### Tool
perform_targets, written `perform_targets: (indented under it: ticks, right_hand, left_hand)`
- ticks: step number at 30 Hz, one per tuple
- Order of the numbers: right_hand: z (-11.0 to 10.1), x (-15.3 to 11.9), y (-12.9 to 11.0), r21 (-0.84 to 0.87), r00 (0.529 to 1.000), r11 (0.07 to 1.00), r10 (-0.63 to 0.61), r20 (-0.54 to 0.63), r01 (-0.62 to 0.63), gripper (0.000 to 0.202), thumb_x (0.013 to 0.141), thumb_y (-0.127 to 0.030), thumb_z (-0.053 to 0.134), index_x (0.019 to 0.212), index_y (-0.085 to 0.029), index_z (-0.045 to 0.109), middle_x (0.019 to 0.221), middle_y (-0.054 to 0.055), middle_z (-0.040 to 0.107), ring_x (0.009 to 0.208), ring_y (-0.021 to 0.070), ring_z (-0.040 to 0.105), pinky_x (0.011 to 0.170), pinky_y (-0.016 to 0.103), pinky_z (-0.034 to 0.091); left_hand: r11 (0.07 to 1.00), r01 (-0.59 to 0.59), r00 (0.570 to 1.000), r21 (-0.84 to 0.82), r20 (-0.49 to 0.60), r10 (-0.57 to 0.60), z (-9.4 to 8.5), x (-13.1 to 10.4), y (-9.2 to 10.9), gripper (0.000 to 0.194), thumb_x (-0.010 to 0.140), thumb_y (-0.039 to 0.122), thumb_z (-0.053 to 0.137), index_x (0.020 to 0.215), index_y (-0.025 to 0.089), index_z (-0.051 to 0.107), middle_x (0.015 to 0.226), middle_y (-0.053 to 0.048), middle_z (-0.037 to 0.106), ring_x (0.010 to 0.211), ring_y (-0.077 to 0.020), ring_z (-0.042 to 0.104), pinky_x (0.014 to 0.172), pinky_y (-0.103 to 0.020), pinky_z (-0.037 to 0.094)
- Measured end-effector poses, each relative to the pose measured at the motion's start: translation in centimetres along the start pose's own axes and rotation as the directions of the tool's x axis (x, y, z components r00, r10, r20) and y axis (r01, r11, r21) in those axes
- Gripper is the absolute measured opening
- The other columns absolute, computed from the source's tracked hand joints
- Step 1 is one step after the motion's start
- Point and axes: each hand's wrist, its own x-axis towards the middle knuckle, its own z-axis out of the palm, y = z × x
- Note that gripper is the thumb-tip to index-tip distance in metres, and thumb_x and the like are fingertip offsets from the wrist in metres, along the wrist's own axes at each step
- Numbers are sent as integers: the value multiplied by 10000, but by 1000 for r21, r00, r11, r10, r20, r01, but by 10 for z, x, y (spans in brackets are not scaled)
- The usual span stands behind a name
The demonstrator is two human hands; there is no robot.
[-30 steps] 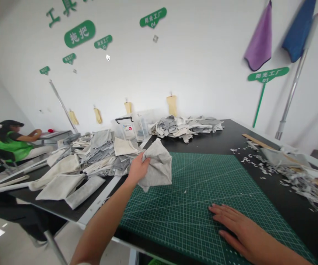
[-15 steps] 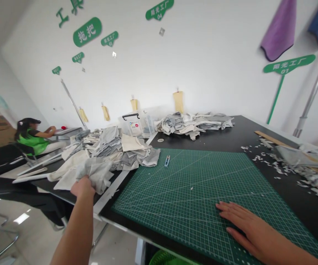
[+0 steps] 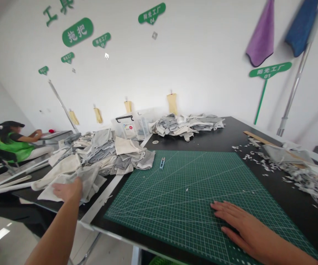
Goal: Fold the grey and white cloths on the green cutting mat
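Note:
My left hand [image 3: 69,189] rests on a light grey cloth [image 3: 88,180] at the near left of the table, its fingers apart on the fabric. Flat on the green cutting mat [image 3: 175,198] lies my right hand [image 3: 236,222], fingers stretched out and holding nothing. Small blue thread snips [image 3: 162,163] lie near the mat's far left corner. Beyond my left hand are stacks of folded grey cloths [image 3: 99,147] and cream cloths [image 3: 127,146].
A clear lidded box [image 3: 129,129] and a heap of cloths [image 3: 175,125] stand by the wall. Scraps [image 3: 299,178] and a wooden strip [image 3: 264,140] lie at the right. A person in a green vest [image 3: 15,147] sits at the far left.
My left hand has moved slightly left over the cloth, and its fingers have loosened and spread. My right hand stays flat on the mat. The view has turned a little to the right.

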Motion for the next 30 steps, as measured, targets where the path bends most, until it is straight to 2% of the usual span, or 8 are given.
perform_targets:
  ticks: [3,9,14,18,22,26,28,30]
  right_hand:
    - [-1,0,-1,17,1000,1000,17,6,-17,377,888,-399,421,1226,-279,535,1367,31,442,1264,257,394,1057,493,319]
    - [-2,-1,-1,45,1000,999,15,1,-15,372,885,-395,426,1226,-294,535,1363,28,446,1260,251,399,1060,477,322]
    - [1,-2,1,38,999,999,33,-3,-33,383,881,-405,430,1235,-297,529,1373,31,431,1267,258,388,1056,483,325]
    - [1,-2,1,16,999,999,29,15,-29,383,889,-408,408,1241,-305,518,1380,25,420,1275,251,376,1056,487,323]
    - [-1,-1,1,17,999,999,33,11,-33,386,890,-408,403,1243,-302,519,1379,32,421,1273,254,379,1058,487,321]
    - [-2,-2,1,48,1000,999,21,11,-22,389,890,-399,408,1249,-296,517,1372,34,432,1267,254,388,1068,484,302]
    - [-1,-3,2,68,1000,998,14,10,-14,392,889,-393,413,1254,-290,512,1373,34,433,1270,253,384,1075,482,290]
    - [-2,-2,1,77,1000,997,17,9,-17,397,892,-391,409,1263,-286,503,1377,34,428,1276,251,376,1080,481,278]
  left_hand:
    - [992,95,994,79,54,-100,11,-12,-7,803,763,596,429,1337,91,183,1382,-248,221,1264,-406,237,940,-541,313]
    - [938,-245,912,245,385,138,19,-38,-17,817,668,724,406,1328,254,303,1391,-200,257,1259,-458,207,849,-727,189]
    - [884,-395,833,249,503,230,24,-38,-27,540,788,537,354,1250,270,441,1266,-183,417,1180,-423,356,821,-639,302]
    - [857,-433,835,281,484,263,28,-23,-25,397,813,404,332,1097,239,556,1167,-161,517,1128,-364,431,872,-616,254]
    - [855,-415,859,311,445,255,22,-23,-9,491,754,550,376,1017,198,594,1159,-182,537,1127,-399,415,885,-670,135]
    - [839,-447,887,311,275,370,5,-45,12,559,738,609,369,949,149,607,1093,-200,566,1111,-394,419,928,-650,81]
    - [809,-507,862,297,165,479,-4,-57,24,542,763,578,368,947,124,600,1087,-206,567,1140,-382,400,957,-625,77]
    - [761,-599,796,250,87,599,-13,-68,41,513,788,524,381,998,101,581,1147,-215,540,1191,-366,367,991,-587,94]
